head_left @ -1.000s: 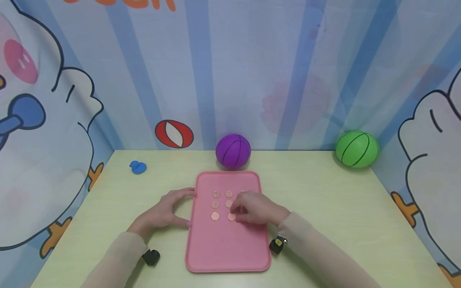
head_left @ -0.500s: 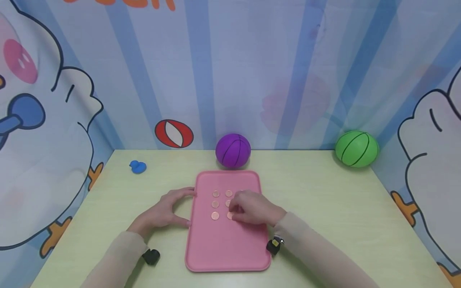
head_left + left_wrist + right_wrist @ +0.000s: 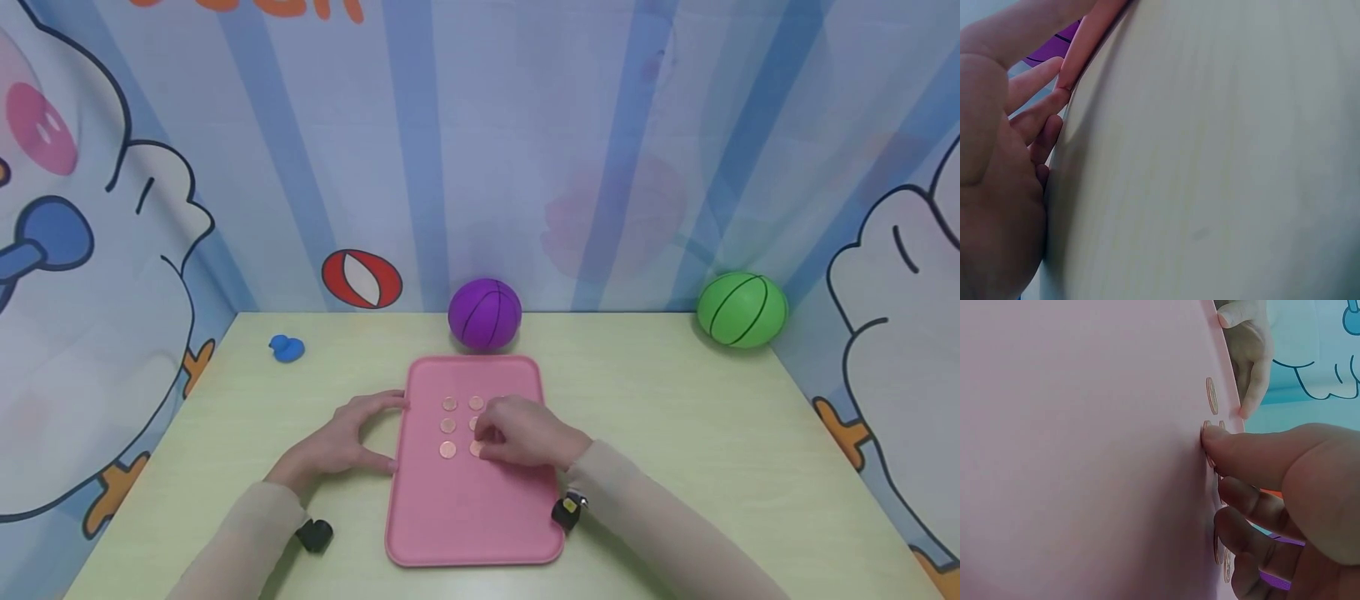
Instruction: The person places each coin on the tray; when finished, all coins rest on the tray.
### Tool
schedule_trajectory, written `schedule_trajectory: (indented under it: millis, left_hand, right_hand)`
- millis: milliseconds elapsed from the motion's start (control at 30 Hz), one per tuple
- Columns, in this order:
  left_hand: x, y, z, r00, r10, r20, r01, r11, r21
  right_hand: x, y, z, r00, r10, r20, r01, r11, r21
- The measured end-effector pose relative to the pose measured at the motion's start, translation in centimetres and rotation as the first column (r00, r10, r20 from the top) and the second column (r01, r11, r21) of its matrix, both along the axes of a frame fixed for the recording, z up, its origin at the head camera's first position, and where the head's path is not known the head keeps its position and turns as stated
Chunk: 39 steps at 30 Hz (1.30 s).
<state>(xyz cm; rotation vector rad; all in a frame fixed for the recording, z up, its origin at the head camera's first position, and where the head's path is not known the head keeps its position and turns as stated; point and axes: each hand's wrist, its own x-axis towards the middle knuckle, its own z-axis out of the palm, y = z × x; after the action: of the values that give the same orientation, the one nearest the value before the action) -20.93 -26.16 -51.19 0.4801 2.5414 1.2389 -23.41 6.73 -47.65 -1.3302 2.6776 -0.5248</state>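
Observation:
A pink tray [image 3: 472, 517] lies on the table with copper-coloured coins [image 3: 447, 450] set out in rows. The right hand [image 3: 527, 433] is over the tray with bent fingers. Its thumb [image 3: 1241, 447] is on the front coin [image 3: 476, 449] of the second column, and the index finger curls close to that coin's far edge. This hand partly covers the coins to the right. At the tray's left rim, the left hand [image 3: 341, 437] is spread, with fingertips and thumb against the edge. The left wrist view shows its fingers [image 3: 1038, 115] touching the rim.
A purple ball [image 3: 485, 314] sits just behind the tray. A green ball [image 3: 742, 310] stands at the back right, and a small blue duck [image 3: 287, 348] at the back left. Printed cloth [image 3: 510, 150] hangs behind the table [image 3: 675, 400].
The right hand has shifted slightly left, and the front coin under its thumb has slid left with it. The left hand and the tray have stayed in place.

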Motion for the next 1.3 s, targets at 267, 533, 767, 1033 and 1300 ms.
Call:
schedule_trajectory:
  millis: [267, 533, 767, 1033, 1300]
  left_hand:
    - [0.0, 0.1, 0.1, 1.0, 0.002, -0.009, -0.002, 1.0, -0.01]
    - [0.1, 0.2, 0.1, 1.0, -0.002, -0.016, 0.002, 1.0, -0.014]
    - [0.2, 0.1, 0.2, 1.0, -0.005, -0.015, 0.005, 1.0, -0.016]
    - [0.2, 0.1, 0.1, 1.0, 0.002, -0.009, -0.002, 1.0, -0.013]
    - [0.1, 0.1, 0.0, 1.0, 0.006, -0.008, -0.006, 1.0, -0.015]
  right_hand:
    - [-0.1, 0.2, 0.0, 1.0, -0.025, 0.015, 0.025, 1.0, -0.008]
    - [-0.5, 2.4, 1.0, 0.982, -0.119, 0.145, 0.134, 0.986, -0.095]
    - [-1.0, 5.7, 1.8, 0.952, -0.133, 0.277, 0.18, 0.972, -0.15]
    - [-1.4, 9.2, 1.9, 0.919, -0.192, 0.345, 0.247, 0.961, -0.124]
    - [-1.7, 12.0, 0.9, 0.926, -0.208, 0.314, 0.252, 0.962, -0.107]
